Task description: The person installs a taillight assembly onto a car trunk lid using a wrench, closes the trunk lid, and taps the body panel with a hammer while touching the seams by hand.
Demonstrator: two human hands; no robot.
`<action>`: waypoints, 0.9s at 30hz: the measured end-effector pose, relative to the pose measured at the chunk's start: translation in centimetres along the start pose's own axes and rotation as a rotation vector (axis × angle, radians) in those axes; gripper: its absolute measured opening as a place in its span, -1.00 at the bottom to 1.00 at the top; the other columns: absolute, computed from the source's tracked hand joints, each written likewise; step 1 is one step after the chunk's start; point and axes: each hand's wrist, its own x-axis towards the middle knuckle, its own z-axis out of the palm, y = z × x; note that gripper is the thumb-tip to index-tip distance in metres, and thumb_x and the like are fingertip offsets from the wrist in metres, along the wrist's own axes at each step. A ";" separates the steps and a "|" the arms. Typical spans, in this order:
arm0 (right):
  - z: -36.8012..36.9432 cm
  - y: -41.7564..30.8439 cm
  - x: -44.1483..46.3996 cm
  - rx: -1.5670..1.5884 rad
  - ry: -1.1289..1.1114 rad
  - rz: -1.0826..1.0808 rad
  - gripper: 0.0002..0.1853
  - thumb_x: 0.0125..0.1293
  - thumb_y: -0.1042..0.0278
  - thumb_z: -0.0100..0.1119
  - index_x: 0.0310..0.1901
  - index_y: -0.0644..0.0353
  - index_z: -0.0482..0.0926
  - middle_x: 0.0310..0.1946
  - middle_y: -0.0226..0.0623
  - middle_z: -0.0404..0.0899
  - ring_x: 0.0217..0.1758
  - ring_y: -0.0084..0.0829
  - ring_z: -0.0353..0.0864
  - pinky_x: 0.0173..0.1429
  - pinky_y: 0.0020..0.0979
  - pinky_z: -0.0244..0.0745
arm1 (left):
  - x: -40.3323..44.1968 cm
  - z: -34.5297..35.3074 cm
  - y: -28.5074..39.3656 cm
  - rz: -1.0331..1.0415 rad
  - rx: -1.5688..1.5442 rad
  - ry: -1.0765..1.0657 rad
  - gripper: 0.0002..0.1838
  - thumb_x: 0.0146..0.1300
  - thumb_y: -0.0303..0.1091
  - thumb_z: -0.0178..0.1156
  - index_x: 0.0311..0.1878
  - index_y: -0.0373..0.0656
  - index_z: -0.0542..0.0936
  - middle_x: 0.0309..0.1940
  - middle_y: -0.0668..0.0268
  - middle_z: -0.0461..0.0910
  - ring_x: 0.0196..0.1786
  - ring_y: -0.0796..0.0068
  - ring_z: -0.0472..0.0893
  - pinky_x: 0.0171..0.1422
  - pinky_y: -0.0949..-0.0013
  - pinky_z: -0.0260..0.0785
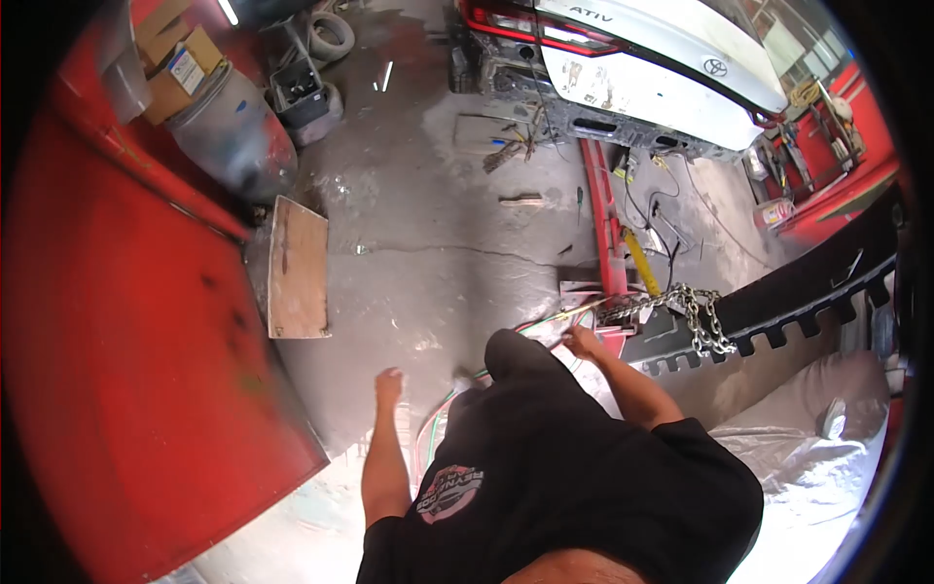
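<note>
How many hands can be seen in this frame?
2: the left hand, out over the grey floor, and the right hand, near the foot of the red beam. No others show.

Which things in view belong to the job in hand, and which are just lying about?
Probably with the job:
hoses, close by the right hand
chain, near that hand
red beam, running from there towards the car

Seemingly just lying about:
wood scrap
board
drum
cartons
</note>
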 end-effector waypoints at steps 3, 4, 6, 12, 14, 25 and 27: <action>1.5 3.3 -1.5 -0.026 -0.086 0.272 -0.64 0.31 0.18 0.25 0.03 0.18 0.78 -0.05 0.06 0.77 0.05 0.07 0.76 0.19 -0.05 0.62 | 1.1 3.7 -2.7 0.899 0.503 -0.127 -0.68 0.34 -0.28 0.29 0.05 -0.26 0.75 -0.17 0.11 0.79 -0.20 0.30 0.74 -0.13 0.23 0.59; 0.7 2.0 -2.3 -0.131 -0.143 0.332 -0.66 0.29 0.17 0.25 -0.01 0.17 0.79 -0.10 0.02 0.78 -0.02 0.04 0.78 0.11 -0.07 0.66 | -2.0 3.5 2.6 0.102 0.161 -0.286 -0.60 0.32 -0.22 0.33 0.11 -0.29 0.73 -0.03 0.03 0.79 -0.05 0.23 0.76 0.09 0.21 0.57; 0.2 0.0 -2.7 -0.266 -0.239 0.381 -0.70 0.26 0.18 0.25 -0.11 0.15 0.80 -0.17 0.01 0.78 -0.08 0.00 0.79 0.02 -0.12 0.69 | -2.3 3.2 4.6 -0.030 0.053 -0.408 -0.53 0.26 -0.10 0.36 0.11 -0.24 0.74 0.06 -0.08 0.73 0.17 -0.02 0.71 0.30 0.14 0.53; 4.3 -0.3 8.9 -0.012 -0.063 0.326 -0.66 0.19 0.22 0.20 -0.16 0.31 0.74 -0.10 0.21 0.72 0.03 0.16 0.73 0.13 -0.01 0.63 | 6.6 -1.0 -0.3 -0.125 0.021 -0.365 -0.57 0.27 -0.16 0.34 0.08 -0.27 0.75 0.04 -0.08 0.75 0.16 0.02 0.73 0.30 0.20 0.52; 1.8 -3.4 16.2 -0.043 -0.083 0.334 -0.58 0.19 0.27 0.16 -0.02 0.42 0.64 -0.05 0.30 0.69 0.06 0.23 0.70 0.18 0.05 0.60 | 11.1 -4.2 0.4 -0.186 0.076 -0.311 -0.59 0.30 -0.18 0.31 0.10 -0.25 0.74 0.01 0.00 0.76 0.06 0.05 0.76 0.16 0.05 0.60; -34.7 -12.4 51.9 0.164 0.998 0.277 -0.12 0.35 0.23 0.18 0.57 0.48 0.02 0.36 0.46 0.33 0.37 0.35 0.43 0.43 0.05 0.42 | 28.4 -16.0 23.5 -0.411 -0.258 -0.105 -0.57 0.39 -0.28 0.21 0.29 -0.16 0.60 -0.12 0.21 0.69 -0.24 0.32 0.67 -0.28 0.21 0.59; -41.8 -11.5 54.6 0.132 1.247 0.233 -0.09 0.32 0.25 0.18 0.56 0.54 -0.01 0.32 0.51 0.33 0.33 0.38 0.45 0.38 0.06 0.45 | 31.4 -15.8 26.4 -0.436 -0.325 -0.089 -0.55 0.38 -0.29 0.21 0.31 -0.15 0.59 -0.09 0.23 0.68 -0.23 0.34 0.66 -0.29 0.22 0.58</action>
